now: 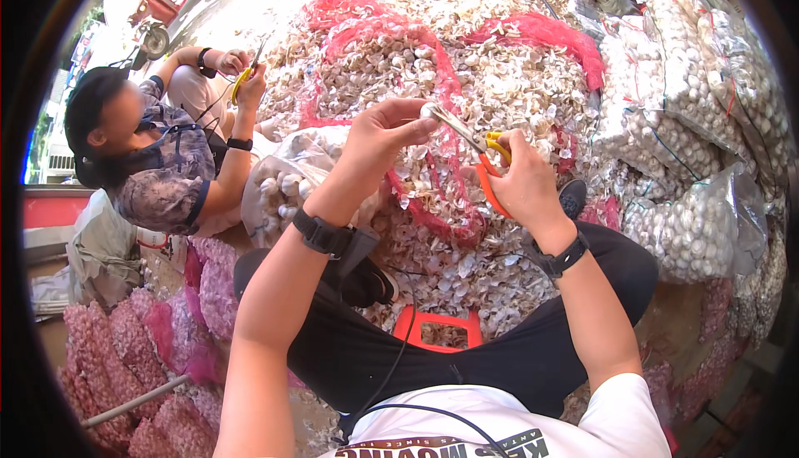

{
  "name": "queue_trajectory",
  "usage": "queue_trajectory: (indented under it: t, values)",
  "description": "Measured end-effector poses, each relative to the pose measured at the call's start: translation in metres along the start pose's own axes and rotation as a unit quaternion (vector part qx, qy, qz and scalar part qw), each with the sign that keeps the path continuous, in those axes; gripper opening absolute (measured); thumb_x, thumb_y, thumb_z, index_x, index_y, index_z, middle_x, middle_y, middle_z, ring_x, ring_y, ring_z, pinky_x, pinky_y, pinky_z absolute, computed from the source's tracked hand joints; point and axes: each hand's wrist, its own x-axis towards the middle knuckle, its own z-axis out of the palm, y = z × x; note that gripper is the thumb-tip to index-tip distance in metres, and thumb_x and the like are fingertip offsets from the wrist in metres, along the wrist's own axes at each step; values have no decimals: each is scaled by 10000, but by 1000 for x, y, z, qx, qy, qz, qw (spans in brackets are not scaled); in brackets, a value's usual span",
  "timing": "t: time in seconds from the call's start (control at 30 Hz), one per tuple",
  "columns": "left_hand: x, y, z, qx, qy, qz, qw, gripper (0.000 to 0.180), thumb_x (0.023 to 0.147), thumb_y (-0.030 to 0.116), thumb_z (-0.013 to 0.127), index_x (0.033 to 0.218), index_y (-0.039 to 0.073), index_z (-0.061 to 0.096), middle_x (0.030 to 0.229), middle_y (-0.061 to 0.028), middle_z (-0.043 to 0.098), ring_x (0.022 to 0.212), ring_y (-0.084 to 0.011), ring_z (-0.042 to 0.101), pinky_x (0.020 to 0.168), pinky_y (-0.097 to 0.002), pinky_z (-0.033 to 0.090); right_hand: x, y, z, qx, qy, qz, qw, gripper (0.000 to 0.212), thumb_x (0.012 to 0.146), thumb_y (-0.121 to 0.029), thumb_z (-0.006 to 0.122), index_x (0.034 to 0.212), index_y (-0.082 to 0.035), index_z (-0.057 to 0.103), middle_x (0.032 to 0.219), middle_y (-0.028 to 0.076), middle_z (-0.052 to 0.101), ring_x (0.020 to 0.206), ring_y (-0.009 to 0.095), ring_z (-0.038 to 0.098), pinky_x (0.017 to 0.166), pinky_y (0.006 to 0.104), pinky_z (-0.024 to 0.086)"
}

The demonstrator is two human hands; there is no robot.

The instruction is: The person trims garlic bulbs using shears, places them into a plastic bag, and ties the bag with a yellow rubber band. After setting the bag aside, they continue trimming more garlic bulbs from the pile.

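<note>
Between the fingertips of my left hand (389, 132) is a small white garlic bulb (429, 111), partly covered by the fingers. My right hand (528, 183) grips a pair of scissors (491, 183) by one orange and one yellow handle. The blades point up and left, with their tips at the bulb; whether they touch it I cannot tell. Both hands are raised over a broad heap of garlic skins and trimmings (516, 84). A clear bag of garlic bulbs (283, 188) stands left of my left forearm.
A co-worker (179, 146) sits at the left, holding yellow-handled scissors (245, 84). Pink netting (549, 34) lies across the heap. Clear sacks of garlic (678, 84) are stacked at the right, pink net sacks (108, 341) at lower left. A red stool (437, 318) shows between my legs.
</note>
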Motion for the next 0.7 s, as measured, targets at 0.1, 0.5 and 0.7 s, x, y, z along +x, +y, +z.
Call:
queue_trajectory:
  t: [0.1, 0.5, 0.7]
  values:
    - [-4, 3, 2, 13, -11, 20, 1000, 361, 908, 134, 711, 1220, -14, 606, 1106, -99, 689, 1010, -169, 677, 864, -296, 539, 0, -9, -2, -66, -113, 104, 986, 498, 813, -463, 754, 1004, -47, 558, 735, 146, 668, 700, 387, 666, 637, 454, 519]
    - [5, -5, -14, -275, -76, -16, 958, 233, 1002, 99, 556, 1222, 21, 570, 1102, -117, 676, 989, -220, 688, 886, -317, 569, 3, -10, 4, -10, 28, -1, 1000, 599, 756, -496, 807, 1040, -33, 554, 828, 137, 663, 767, 343, 671, 672, 430, 521]
    - [0, 2, -17, -244, -54, -28, 968, 259, 1003, 95, 552, 1248, 10, 560, 1107, -117, 670, 1004, -224, 683, 903, -321, 564, 13, -18, -7, -58, -140, 153, 976, 480, 795, -380, 796, 1039, -42, 559, 912, 143, 662, 829, 329, 661, 705, 419, 519]
